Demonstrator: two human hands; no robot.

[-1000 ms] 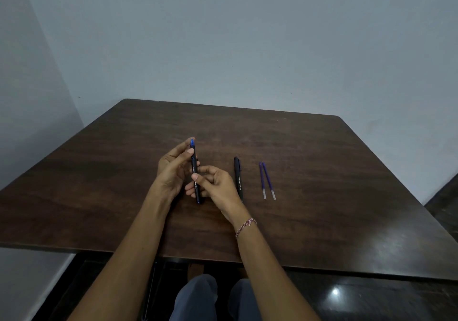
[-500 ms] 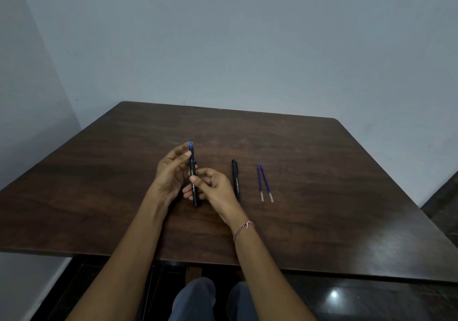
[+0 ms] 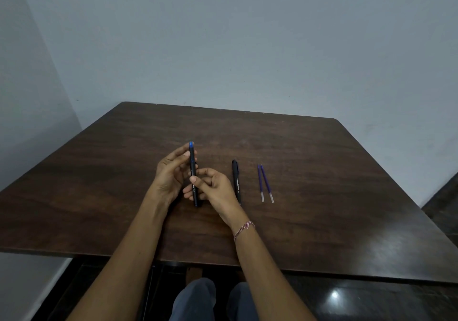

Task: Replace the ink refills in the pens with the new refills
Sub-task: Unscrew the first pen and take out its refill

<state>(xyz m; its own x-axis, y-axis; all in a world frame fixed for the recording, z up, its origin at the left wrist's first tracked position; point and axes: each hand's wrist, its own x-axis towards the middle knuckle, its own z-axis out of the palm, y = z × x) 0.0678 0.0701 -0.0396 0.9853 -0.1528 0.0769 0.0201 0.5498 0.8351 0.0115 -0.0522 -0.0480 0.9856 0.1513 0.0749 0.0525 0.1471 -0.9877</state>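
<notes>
**A:** Fingers?

**B:** I see the left hand (image 3: 170,175) pinching the upper half of a slim black plastic pen with a blue end (image 3: 192,164), and the right hand (image 3: 216,190) pinching its lower half, over the middle of the dark wooden table (image 3: 334,184).

**A:** Counts?

**B:** Two pens. The second black pen (image 3: 236,182) lies just to the right, then two thin blue refills (image 3: 260,183). All run from near edge to far edge, and the held pen's blue end points to the far edge.

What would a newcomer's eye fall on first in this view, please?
First comes the slim black pen with a blue tip, held over the middle of the dark wooden table. The left hand pinches its upper part and the right hand its lower part. To the right, a second black pen lies flat, and beyond it two thin blue ink refills lie side by side.
</notes>
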